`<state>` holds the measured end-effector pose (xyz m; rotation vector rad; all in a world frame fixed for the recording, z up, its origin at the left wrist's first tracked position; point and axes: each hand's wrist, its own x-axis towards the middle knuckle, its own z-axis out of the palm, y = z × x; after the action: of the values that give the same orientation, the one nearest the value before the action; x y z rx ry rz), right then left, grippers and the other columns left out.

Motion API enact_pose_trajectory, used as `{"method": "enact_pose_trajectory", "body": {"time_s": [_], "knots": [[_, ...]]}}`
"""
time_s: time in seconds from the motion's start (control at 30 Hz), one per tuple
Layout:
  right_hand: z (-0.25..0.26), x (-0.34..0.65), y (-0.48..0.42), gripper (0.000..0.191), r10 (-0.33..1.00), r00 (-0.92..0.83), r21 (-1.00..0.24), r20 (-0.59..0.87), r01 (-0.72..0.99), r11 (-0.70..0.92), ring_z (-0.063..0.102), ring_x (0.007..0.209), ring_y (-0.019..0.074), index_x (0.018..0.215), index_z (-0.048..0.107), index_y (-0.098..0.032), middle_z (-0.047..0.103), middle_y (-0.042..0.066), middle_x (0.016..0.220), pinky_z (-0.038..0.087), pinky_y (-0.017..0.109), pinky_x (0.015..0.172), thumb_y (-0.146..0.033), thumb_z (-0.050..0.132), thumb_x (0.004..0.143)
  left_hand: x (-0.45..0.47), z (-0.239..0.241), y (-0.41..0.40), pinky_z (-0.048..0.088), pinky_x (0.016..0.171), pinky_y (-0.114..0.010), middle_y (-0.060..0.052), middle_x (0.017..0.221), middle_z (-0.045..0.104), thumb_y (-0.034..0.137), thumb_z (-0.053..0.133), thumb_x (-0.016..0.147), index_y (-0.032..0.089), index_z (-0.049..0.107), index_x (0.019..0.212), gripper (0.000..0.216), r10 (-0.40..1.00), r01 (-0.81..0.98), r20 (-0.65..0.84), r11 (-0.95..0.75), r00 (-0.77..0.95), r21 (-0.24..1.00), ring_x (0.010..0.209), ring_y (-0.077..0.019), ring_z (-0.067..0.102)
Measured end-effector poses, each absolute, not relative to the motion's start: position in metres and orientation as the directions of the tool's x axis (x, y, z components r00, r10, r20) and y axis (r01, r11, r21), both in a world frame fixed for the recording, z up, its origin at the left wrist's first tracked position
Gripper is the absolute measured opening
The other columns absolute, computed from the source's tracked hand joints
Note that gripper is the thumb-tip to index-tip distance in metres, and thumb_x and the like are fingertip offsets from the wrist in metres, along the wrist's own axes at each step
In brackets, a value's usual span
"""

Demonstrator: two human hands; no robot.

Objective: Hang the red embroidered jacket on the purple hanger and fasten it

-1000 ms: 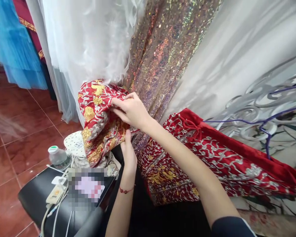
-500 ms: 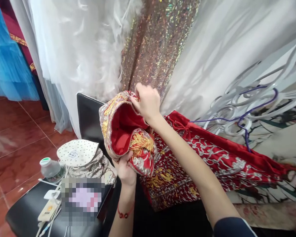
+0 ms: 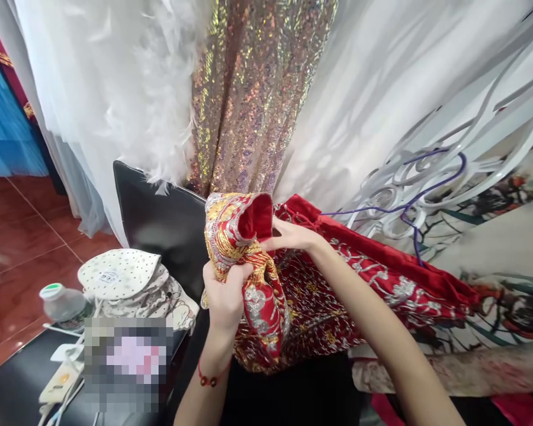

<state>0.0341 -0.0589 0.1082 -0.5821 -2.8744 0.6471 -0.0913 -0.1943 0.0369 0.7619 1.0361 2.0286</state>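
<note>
A red garment with gold and silver embroidery is bunched between my hands, its cuff-like opening showing a plain red lining. My left hand is closed around the fabric below the opening, thumb on top. At the right edge of the opening, my right hand has its thumb over the cloth and its other fingertips partly hidden behind the fabric. More of the embroidered red cloth spreads over a black surface beneath and to the right of my hands, with a red tie near its top edge.
A black chair at left bears a stack of dotted white cloth items, a plastic bottle and a power strip with cables. White scrollwork with a purple cord stands at right. Sequined fabric and white feathered dresses hang behind.
The garment's opening has turned up and rightward and become narrower. My right hand has dropped from its top rim to its right side; my left hand now grips higher on the fabric.
</note>
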Motion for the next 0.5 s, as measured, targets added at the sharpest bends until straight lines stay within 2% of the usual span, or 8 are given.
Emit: {"method": "enact_pose_trajectory", "body": {"time_s": [0.1, 0.2, 0.3, 0.4, 0.43, 0.5], "knots": [[0.097, 0.039, -0.063, 0.056, 0.352, -0.936, -0.539, 0.021, 0.286, 0.792, 0.068, 0.109, 0.0179, 0.144, 0.047, -0.017, 0.071, 0.009, 0.124, 0.057, 0.035, 0.094, -0.021, 0.063, 0.091, -0.078, 0.049, -0.202, 0.062, 0.079, -0.034, -0.004, 0.086, 0.077, 0.043, 0.075, 0.076, 0.02, 0.077, 0.087, 0.026, 0.839, -0.383, 0.158, -0.395, -0.521, 0.835, 0.082, -0.0224, 0.074], [0.087, 0.043, -0.06, 0.043, 0.395, -0.918, -0.52, 0.035, 0.321, 0.791, 0.069, 0.108, 0.0203, 0.132, 0.061, -0.017, 0.073, 0.009, 0.122, 0.056, 0.038, 0.097, -0.017, 0.063, 0.088, -0.068, 0.057, -0.211, 0.064, 0.081, -0.037, -0.008, 0.092, 0.079, 0.045, 0.082, 0.071, 0.017, 0.078, 0.091, 0.034, 0.914, -0.443, 0.115, -0.295, -0.389, 0.847, 0.084, -0.0261, 0.077], [0.089, 0.048, -0.049, 0.035, 0.519, -0.853, -0.367, -0.052, 0.499, 0.785, 0.071, 0.104, 0.023, 0.112, 0.072, -0.016, 0.076, 0.01, 0.115, 0.057, 0.038, 0.095, -0.004, 0.061, 0.081, -0.064, 0.057, -0.213, 0.065, 0.084, -0.04, -0.01, 0.092, 0.08, 0.042, 0.084, 0.071, 0.015, 0.079, 0.091, 0.034, 0.955, -0.469, 0.067, -0.202, -0.287, 0.86, 0.086, -0.0276, 0.077], [0.103, 0.047, -0.035, 0.028, 0.668, -0.733, -0.112, -0.129, 0.68, 0.725, 0.072, 0.095, 0.0249, 0.09, 0.073, -0.012, 0.077, 0.014, 0.104, 0.058, 0.035, 0.082, 0.003, 0.054, 0.077, -0.067, 0.057, -0.208, 0.064, 0.087, -0.039, -0.01, 0.094, 0.08, 0.043, 0.082, 0.074, 0.015, 0.079, 0.091, 0.033, 0.956, -0.445, 0.098, -0.218, -0.277, 0.869, 0.09, -0.0278, 0.077], [0.108, 0.044, -0.031, 0.027, 0.693, -0.709, -0.061, -0.132, 0.703, 0.708, 0.073, 0.092, 0.0246, 0.084, 0.072, -0.012, 0.077, 0.014, 0.1, 0.057, 0.034, 0.08, 0.005, 0.052, 0.076, -0.068, 0.057, -0.207, 0.064, 0.086, -0.039, -0.01, 0.094, 0.08, 0.043, 0.081, 0.074, 0.015, 0.079, 0.09, 0.032, 0.95, -0.425, 0.113, -0.234, -0.29, 0.874, 0.089, -0.0274, 0.077], [0.118, 0.034, -0.025, 0.028, 0.703, -0.696, -0.082, -0.144, 0.717, 0.693, 0.073, 0.086, 0.0226, 0.076, 0.069, -0.013, 0.077, 0.013, 0.093, 0.055, 0.031, 0.078, 0.008, 0.05, 0.075, -0.069, 0.059, -0.206, 0.065, 0.08, -0.036, -0.009, 0.089, 0.08, 0.043, 0.082, 0.074, 0.016, 0.079, 0.084, 0.03, 0.93, -0.37, 0.125, -0.257, -0.346, 0.893, 0.083, -0.0261, 0.077]]}}
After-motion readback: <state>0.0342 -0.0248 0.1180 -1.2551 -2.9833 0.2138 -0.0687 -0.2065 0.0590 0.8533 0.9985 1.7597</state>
